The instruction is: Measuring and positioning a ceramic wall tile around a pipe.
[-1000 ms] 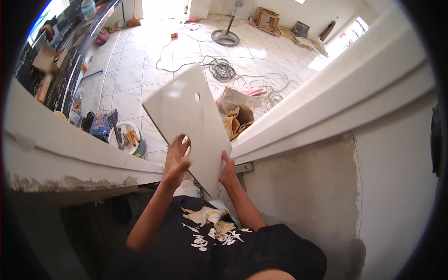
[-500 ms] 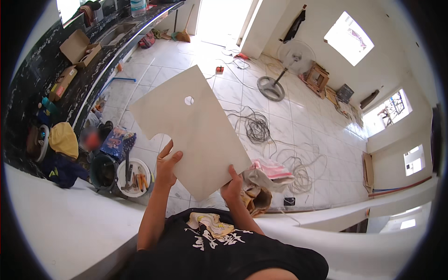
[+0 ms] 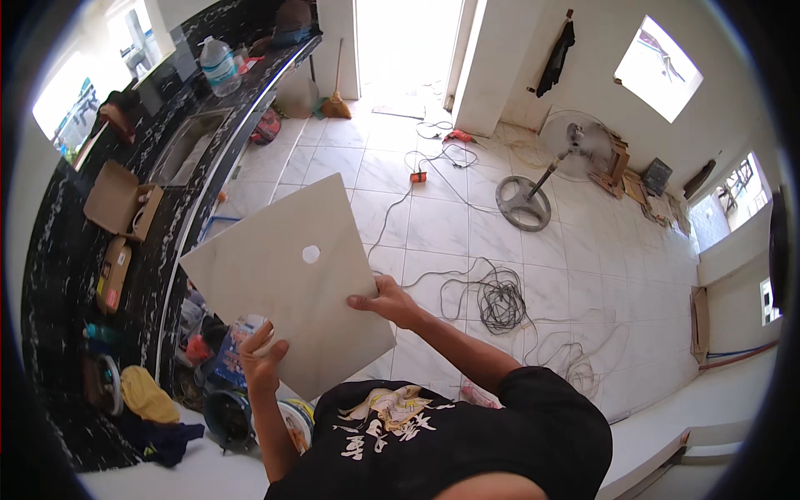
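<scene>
A large pale rectangular tile [image 3: 292, 287] is held up in front of my body, tilted, with a round hole in its upper part. My left hand [image 3: 263, 358] grips it at the notch in its lower left edge, fingers curled there and thumb lying on the face. My right hand [image 3: 393, 302] pinches the right edge, with the thumb on the near face and the fingers mostly behind. The tile hides part of the floor and the counter's lower front.
A black marble-patterned counter [image 3: 125, 275] with a sink [image 3: 192, 150] runs along the left. Below it stand a dark bucket [image 3: 229, 421] and a white bucket [image 3: 296, 421]. Coiled cable [image 3: 502, 300] and a standing fan [image 3: 525, 202] occupy the tiled floor at right. A broom [image 3: 337, 106] leans near the bright doorway.
My right hand has shifted from the tile's lower right corner up along its right edge. The tile has moved left and down in view, and the whole view has shifted.
</scene>
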Demonstrator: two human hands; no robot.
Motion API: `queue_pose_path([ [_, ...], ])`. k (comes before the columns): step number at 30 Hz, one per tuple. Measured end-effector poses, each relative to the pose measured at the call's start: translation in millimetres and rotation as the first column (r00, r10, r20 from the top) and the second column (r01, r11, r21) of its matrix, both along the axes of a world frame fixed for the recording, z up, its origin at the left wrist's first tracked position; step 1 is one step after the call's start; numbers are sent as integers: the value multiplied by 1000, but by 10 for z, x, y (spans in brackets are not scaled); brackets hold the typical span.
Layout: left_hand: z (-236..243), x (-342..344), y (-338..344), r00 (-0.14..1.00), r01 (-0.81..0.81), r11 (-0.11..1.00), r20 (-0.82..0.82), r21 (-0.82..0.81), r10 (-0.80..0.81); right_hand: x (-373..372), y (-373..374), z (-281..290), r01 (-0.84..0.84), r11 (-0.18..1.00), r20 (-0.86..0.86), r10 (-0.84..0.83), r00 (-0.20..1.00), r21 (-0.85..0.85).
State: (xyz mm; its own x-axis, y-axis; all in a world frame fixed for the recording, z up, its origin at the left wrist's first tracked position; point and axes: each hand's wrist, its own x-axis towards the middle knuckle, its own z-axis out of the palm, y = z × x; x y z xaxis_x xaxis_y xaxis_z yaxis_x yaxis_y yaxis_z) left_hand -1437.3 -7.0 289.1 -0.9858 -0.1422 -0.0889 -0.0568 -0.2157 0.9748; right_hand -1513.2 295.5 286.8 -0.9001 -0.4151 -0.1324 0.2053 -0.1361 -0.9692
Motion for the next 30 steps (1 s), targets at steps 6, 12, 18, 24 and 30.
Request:
queue_pose_path([
  [6, -39, -2392, 246, 993, 112, 982, 39, -152, -107, -1838, 86, -302, 354, 934, 94, -348, 933, -57],
  [12, 620, -5067, 948, 879, 476, 826, 143, -302, -455, -3567, 668, 48, 678, 735, 43, -677, 735, -7],
  [18, 975, -7185, 1251, 816, -320, 591, -533, -740, -225, -5384, 1326, -19, 841, 516, -279, -793, 541, 164],
  [24, 1373, -9375, 1685, 836, 16, 352, -181, -936, -519, -7787, 1681, -101, 691, 620, -543, -459, 704, 372],
  [30, 1143, -10825, 1525, 887, 421, 516, 218, -746, -408, -9974, 1862, -66, 411, 786, -536, -121, 835, 462],
])
